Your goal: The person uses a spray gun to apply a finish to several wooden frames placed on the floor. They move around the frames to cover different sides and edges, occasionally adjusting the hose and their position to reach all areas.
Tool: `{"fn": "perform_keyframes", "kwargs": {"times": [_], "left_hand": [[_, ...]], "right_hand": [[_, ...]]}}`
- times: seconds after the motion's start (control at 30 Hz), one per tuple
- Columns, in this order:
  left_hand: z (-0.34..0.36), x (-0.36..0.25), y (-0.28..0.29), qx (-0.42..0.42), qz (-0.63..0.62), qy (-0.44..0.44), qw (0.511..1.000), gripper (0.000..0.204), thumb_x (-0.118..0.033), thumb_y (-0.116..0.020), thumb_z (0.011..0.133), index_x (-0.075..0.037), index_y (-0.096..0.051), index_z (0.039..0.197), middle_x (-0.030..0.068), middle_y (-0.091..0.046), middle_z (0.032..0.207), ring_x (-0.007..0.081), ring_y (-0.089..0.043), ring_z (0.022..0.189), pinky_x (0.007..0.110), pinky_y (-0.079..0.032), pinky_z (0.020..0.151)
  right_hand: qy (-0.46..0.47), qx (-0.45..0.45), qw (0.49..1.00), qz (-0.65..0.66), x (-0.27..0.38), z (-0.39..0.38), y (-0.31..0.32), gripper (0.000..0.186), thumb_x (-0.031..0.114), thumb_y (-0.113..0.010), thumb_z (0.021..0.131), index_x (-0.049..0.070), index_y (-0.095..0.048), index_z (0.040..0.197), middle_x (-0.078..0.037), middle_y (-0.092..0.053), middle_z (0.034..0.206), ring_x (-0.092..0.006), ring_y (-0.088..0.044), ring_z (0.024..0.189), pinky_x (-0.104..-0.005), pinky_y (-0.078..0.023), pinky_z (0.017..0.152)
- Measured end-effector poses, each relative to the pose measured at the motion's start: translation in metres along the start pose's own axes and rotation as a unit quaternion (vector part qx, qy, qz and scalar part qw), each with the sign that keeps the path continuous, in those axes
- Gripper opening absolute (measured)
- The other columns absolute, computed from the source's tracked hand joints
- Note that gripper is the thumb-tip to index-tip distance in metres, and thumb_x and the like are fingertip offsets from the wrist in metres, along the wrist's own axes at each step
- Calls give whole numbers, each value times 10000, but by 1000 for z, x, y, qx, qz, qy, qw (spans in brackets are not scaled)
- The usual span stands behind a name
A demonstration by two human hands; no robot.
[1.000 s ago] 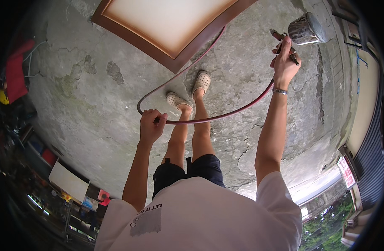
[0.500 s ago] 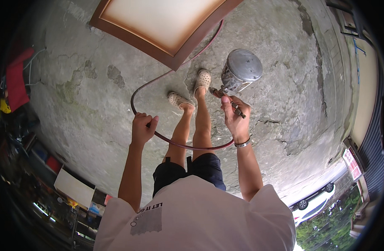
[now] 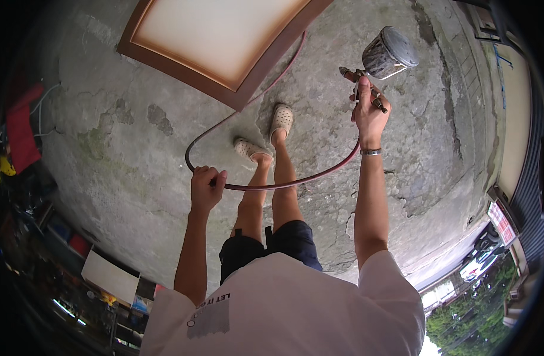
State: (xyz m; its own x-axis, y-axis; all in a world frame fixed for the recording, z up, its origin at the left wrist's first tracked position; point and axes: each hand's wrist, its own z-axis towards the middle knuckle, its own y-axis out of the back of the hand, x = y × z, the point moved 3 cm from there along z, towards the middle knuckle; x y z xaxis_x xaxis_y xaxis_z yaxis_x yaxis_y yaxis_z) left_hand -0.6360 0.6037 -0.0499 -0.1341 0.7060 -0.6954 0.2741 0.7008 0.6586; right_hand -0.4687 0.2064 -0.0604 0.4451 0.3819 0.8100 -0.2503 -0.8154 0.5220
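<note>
My right hand (image 3: 371, 114) is closed around the grip of a paint spray gun (image 3: 362, 83), held out at arm's length to the right. On top of the gun sits a round grey metal paint cup (image 3: 390, 52) with a lid and dark smears down its side. From the gun a dark red air hose (image 3: 307, 179) hangs in a curve to my left hand (image 3: 207, 186), whose fingers are wrapped round it. Beyond the hose, a framed panel (image 3: 224, 38) shows a brown border and a pale centre shading to brown at its edges.
Cracked grey concrete floor (image 3: 159, 219) lies under my feet in beige clogs (image 3: 281, 118). The hose runs on past the panel's corner. A red object (image 3: 24, 127) and a cluttered white-topped table (image 3: 110, 276) are at the left. A wall sign (image 3: 501, 224) stands at the right.
My right hand has moved up and to the right with the spray gun, away from the panel. The hose loop has widened. My left hand has shifted slightly and still grips the hose.
</note>
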Motion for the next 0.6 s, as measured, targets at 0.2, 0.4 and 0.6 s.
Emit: {"fn": "perform_keyframes", "kwargs": {"times": [0.2, 0.4, 0.6], "left_hand": [[18, -11, -14, -9, -35, 34, 999, 270, -155, -731, 904, -76, -547, 723, 60, -550, 647, 261, -506, 639, 409, -410, 673], [30, -28, -27, 4, -80, 53, 995, 255, -212, -776, 874, -88, -585, 761, 39, -547, 635, 228, -503, 623, 393, -410, 695], [10, -11, -35, 134, -10, 66, 989, 404, -364, -899, 733, -91, -608, 792, 38, -567, 656, 239, -549, 678, 396, -435, 764]], "right_hand": [[59, -89, 994, 19, 18, 93, 9, 551, 492, -627, 1016, -28, -733, 865, -64, -648, 654, -103, -514, 422, -286, -384, 386], [64, -166, 983, 34, 53, 121, 31, 535, 513, -569, 1037, 27, -789, 1000, -87, -721, 739, -98, -522, 413, -282, -384, 386], [37, -64, 997, 27, 49, 66, 27, 512, 451, -643, 1020, -47, -764, 1026, -37, -635, 640, -61, -504, 438, -261, -360, 387]]}}
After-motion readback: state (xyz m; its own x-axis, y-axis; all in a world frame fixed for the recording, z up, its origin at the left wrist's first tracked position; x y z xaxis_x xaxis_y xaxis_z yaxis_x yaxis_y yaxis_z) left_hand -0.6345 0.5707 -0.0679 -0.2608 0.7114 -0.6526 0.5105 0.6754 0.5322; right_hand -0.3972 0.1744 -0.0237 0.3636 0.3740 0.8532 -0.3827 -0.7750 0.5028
